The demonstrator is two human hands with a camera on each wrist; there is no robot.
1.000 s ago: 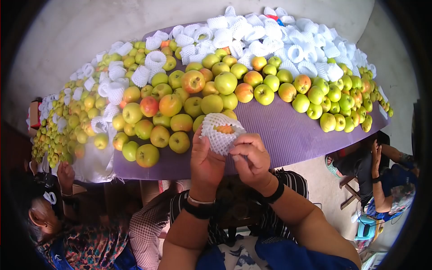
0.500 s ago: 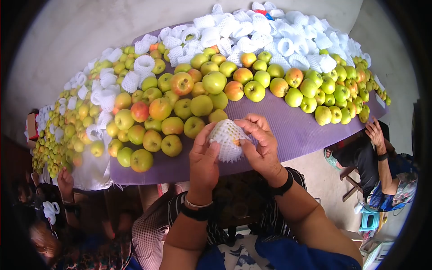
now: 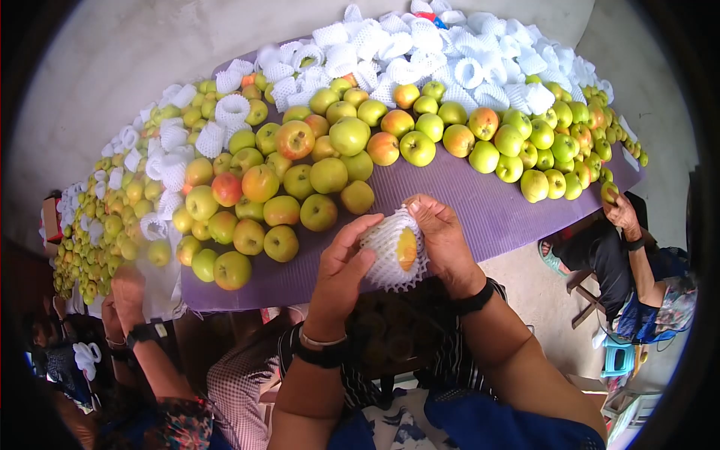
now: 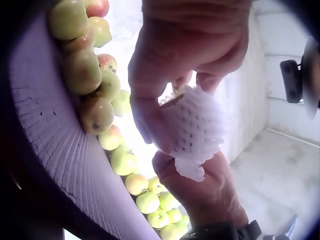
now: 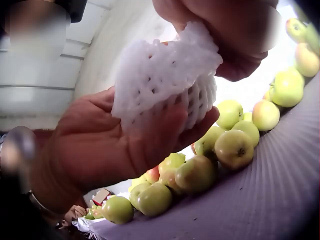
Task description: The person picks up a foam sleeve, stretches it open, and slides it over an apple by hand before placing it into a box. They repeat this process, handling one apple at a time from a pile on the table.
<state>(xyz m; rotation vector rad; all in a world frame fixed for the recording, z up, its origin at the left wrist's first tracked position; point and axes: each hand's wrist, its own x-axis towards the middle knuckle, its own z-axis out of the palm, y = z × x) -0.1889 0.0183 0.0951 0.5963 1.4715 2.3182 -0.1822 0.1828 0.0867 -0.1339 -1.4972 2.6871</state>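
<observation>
Over the purple tabletop, in the head view, my left hand (image 3: 345, 266) grips a yellow-green apple (image 3: 406, 250) wrapped in a white foam net sleeve (image 3: 381, 253). The apple's skin shows through an oval gap on the sleeve's right side. My right hand (image 3: 444, 238) pinches the sleeve's upper right rim between thumb and fingers. In the right wrist view, the left palm (image 5: 117, 142) cups the sleeve (image 5: 150, 80) from below. In the left wrist view, the sleeve (image 4: 197, 125) sits between both hands and covers most of the apple.
Loose apples (image 3: 328, 176) lie across the purple ridged tabletop (image 3: 480, 206). A heap of white foam sleeves (image 3: 420, 49) sits along the back. At right, another person's hand (image 3: 622, 214) holds an apple at the edge. Another person's hands (image 3: 124, 296) are at the left.
The wrapped apple has turned, so its sleeve's gap now faces right. My right hand has shifted up along the rim. The person at right now holds an apple; an arm has come in at left.
</observation>
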